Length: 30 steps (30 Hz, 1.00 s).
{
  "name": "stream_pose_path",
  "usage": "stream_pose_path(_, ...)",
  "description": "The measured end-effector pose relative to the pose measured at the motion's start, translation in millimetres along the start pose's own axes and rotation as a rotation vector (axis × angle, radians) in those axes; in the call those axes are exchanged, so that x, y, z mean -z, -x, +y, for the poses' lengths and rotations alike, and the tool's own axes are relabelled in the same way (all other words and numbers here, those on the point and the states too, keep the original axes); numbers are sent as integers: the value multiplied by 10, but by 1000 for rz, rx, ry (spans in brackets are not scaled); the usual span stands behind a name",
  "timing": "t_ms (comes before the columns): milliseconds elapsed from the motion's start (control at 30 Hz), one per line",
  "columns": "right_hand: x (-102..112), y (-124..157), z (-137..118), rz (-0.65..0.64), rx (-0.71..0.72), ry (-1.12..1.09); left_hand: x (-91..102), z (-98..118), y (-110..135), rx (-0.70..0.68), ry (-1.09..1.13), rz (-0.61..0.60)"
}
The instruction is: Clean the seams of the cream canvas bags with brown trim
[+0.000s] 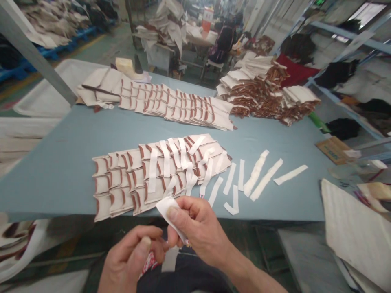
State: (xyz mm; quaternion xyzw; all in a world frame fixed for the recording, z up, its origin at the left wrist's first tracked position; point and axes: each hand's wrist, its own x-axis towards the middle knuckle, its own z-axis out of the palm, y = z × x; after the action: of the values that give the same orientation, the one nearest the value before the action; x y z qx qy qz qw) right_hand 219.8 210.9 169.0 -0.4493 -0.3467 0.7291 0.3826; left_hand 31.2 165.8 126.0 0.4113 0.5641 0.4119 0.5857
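My right hand (203,228) grips a white fabric strip (165,205) between thumb and fingers, just past the table's near edge. My left hand (131,254) is close beside it, fingers curled in; whatever they may pinch is hidden. Below the hands a pale strip (170,260) hangs against dark clothing, and a red-and-white patterned piece (149,263) shows by the left fingers. In front of me, overlapping cream fabric pieces with brown edges (122,179) lie in rows. Loose white strips (153,169) are scattered over them and onto the table to the right.
The blue-grey table (67,162) carries another row of overlapping cream pieces (171,103) farther back. Stacked brown-edged pieces (259,87) stand at the back right. A cardboard box (332,149) sits at the right edge. A metal post (45,57) rises at left.
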Motion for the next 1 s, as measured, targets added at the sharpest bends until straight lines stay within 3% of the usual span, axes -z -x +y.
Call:
stream_pose_path(67, -65, -2, -3, 2, -3, 6, 137, 80, -111, 53, -73, 83)
stream_pose_path(233, -224, 34, 8, 51, 19, 168, 322, 261, -359, -66, -173, -158)
stream_pose_path(333, -250, 71, -18, 64, 21, 325, 313, 295, -362, -130, -223, -181)
stream_pose_path(500, -119, 141, -112, 24, 46, 483, 186, 332, -271, -221, -276, -175)
stream_pose_path(667, 112, 212, -171, -81, 44, 640, -107, 380, -168, -275, -311, -48)
stream_pose_path(833, 362, 220, -83, -193, -16, 658, -395, 283, -12, -231, -286, 58)
stream_pose_path(1000, 508, 137, 109, -262, -1, 670, -416, 55, 161, -113, -248, 82)
